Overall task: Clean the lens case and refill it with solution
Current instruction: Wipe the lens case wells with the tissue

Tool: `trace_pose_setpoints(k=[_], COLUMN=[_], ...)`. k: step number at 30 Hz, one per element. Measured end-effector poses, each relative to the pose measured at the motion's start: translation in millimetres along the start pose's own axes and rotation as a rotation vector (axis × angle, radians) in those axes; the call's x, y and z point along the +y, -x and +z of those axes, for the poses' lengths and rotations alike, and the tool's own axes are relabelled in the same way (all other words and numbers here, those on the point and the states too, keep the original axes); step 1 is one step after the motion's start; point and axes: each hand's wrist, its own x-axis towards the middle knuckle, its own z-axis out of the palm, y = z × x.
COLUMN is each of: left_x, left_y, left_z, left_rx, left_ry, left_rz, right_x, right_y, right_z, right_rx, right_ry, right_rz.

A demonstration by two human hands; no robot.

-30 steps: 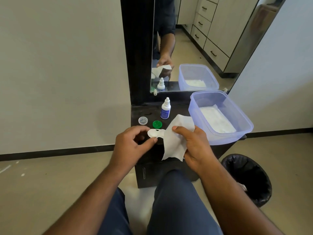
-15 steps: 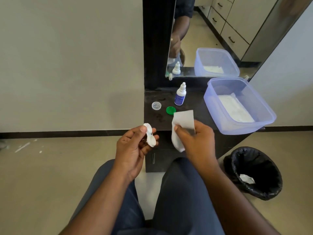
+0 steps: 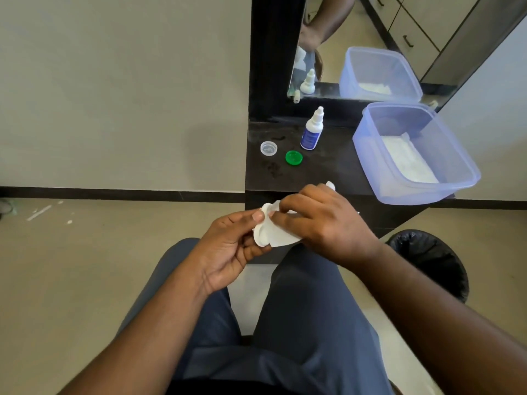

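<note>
The left hand [image 3: 228,246] pinches the lens case [image 3: 261,235] while the right hand [image 3: 322,220] grips the tissue [image 3: 282,238] against it. Best to hold the case steady off the bench's near edge and twist tissue into each well.

We look down from one head-worn wide-angle camera, close over our lap and hands, facing the dark narrow counter [image 3: 336,166] and wall mirror [image 3: 370,38] beyond.

The case [image 3: 261,235] and tissue [image 3: 281,238] are white. One cap [image 3: 294,157] is green, the other [image 3: 268,148] clear. The tub [image 3: 467,166] is pale blue, the bin [image 3: 436,260] black.
</note>
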Motion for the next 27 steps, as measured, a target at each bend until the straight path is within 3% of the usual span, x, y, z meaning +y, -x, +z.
trace_pose_setpoints(k=[4,7,9,12,14,15,17,20,22,27], left_x=[-4,-9,-12,-16,-15,-14,-11,-8,-8,-2], left_y=[3,4,4,5,4,4,3,4,6,7], left_z=[0,1,-1,-4,-4,-4,-5,-6,-7,-11], left_rx=[0.001,0.047,0.073,0.099,0.101,0.098,0.098,0.08,0.062,0.015], left_ry=[-0.058,-0.156,-0.224,-0.277,-0.352,-0.373,-0.334,-0.191,-0.143,-0.157], left_rz=[0.048,0.19,0.277,0.365,0.41,0.413,0.369,0.187,0.074,-0.033], right_x=[1,-5,-18,-36,-43,-45,-43,-26,-12,2], right_y=[1,2,0,-7,-5,-6,-5,3,5,2], right_z=[-6,4,11,8,11,12,15,21,19,4], right_rx=[-0.074,-0.089,-0.076,-0.038,0.069,0.096,0.088,-0.022,-0.136,-0.184], right_ry=[0.011,-0.092,-0.434,-1.367,-1.74,-1.744,-1.412,-0.662,-0.418,-0.1], right_rz=[-0.089,0.031,0.342,1.133,1.357,1.359,1.156,0.473,0.161,-0.143])
